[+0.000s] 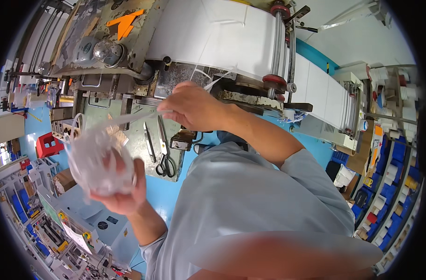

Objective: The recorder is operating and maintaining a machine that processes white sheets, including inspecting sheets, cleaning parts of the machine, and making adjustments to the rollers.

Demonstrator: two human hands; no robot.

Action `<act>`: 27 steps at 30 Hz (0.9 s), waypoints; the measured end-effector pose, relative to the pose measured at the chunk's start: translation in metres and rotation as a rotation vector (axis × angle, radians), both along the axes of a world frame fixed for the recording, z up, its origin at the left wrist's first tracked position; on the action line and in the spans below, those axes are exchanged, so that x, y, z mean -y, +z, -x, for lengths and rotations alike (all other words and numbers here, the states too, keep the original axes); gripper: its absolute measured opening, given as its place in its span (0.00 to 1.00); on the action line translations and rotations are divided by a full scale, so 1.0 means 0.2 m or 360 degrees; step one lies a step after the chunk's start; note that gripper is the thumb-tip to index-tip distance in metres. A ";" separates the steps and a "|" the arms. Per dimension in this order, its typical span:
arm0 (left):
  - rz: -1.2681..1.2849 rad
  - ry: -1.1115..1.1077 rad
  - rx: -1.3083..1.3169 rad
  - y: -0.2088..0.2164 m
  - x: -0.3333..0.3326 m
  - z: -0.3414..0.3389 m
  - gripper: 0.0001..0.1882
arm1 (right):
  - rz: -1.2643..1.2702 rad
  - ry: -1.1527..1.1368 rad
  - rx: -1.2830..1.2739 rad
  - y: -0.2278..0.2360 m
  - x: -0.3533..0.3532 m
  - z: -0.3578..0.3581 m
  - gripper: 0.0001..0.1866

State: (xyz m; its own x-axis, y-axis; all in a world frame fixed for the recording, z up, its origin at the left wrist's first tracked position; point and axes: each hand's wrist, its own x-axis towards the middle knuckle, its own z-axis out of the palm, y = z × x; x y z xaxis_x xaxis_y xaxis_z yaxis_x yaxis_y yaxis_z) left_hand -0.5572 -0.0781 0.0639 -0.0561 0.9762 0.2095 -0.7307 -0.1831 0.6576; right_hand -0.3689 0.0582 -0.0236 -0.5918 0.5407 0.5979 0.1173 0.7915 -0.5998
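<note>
My left hand (pixel 122 200) is closed around a loose, crumpled bundle of thin white strip (pixel 98 158), blurred by motion. From the bundle, a narrow white strip (pixel 136 116) stretches across to my right hand (pixel 194 107), whose fingers are closed on it in front of the machine. Beyond the right hand, more strip (pixel 221 79) runs up toward the edge of a wide white sheet (pixel 208 37) on the machine. Black-handled scissors (pixel 165 163) lie on a greenish plate below the strip, beside a slim metal tool (pixel 149 142) whose kind I cannot make out.
A worn metal machine bed (pixel 73 70) with an orange arrow (pixel 124 24) stands at the far left. Rollers with red collars (pixel 273 81) cross the sheet at the right. A red stool (pixel 48 145) is at the left, and shelves with blue bins (pixel 390 182) line the right.
</note>
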 end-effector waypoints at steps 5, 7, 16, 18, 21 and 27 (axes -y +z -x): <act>-0.0401 0.1089 -0.2972 0.14 -0.28 -0.19 0.17 | -0.0041 0.0069 0.0049 0.06 0.01 -0.07 0.09; -0.0274 0.0735 -0.3623 0.18 -0.31 -0.17 0.20 | -0.0047 0.0053 -0.0063 0.08 -0.01 -0.10 0.10; 0.0067 -0.0435 -0.2931 0.22 -0.42 -0.21 0.21 | 0.0294 0.0260 -0.0011 0.11 -0.01 -0.20 0.37; 0.0177 -0.0442 -0.2746 0.19 -0.43 -0.20 0.20 | 0.0439 0.0288 0.0107 0.11 -0.01 -0.23 0.37; 0.0181 -0.0306 -0.2440 0.11 -0.43 -0.19 0.17 | 0.0493 0.0269 0.0171 0.09 -0.01 -0.22 0.37; 0.0269 -0.0124 -0.2278 0.08 -0.41 -0.19 0.16 | 0.0421 0.0081 0.0128 0.06 0.01 -0.18 0.33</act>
State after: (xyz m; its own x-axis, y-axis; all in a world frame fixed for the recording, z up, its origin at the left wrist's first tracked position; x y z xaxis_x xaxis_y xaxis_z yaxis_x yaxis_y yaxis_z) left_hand -0.5195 0.0036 0.0807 0.1528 0.9853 -0.0768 0.5576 -0.0218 0.8298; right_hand -0.3333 0.0565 -0.0107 -0.6621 0.6398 0.3902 0.1367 0.6150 -0.7765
